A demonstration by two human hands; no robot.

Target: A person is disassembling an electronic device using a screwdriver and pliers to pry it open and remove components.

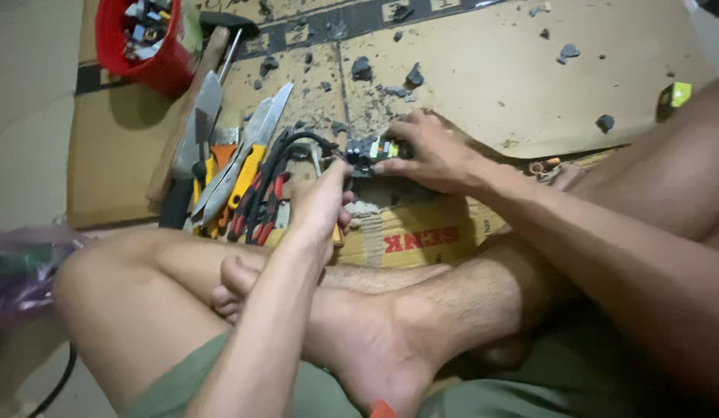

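Small dark electrical part [369, 152] with yellow-green bits is sitting on the flattened cardboard [483, 85], just in front of the person's crossed legs. Right hand [425, 155] is curling over it, fingers pinching and pressing it down. Left hand [322, 203] is closing around a thin tool whose tip is meeting the part's left side. Pliers with red and black handles [259, 197] and metal shears with orange grips [236, 166] are lying just left. A red bucket [139, 46] is standing well apart, upper left.
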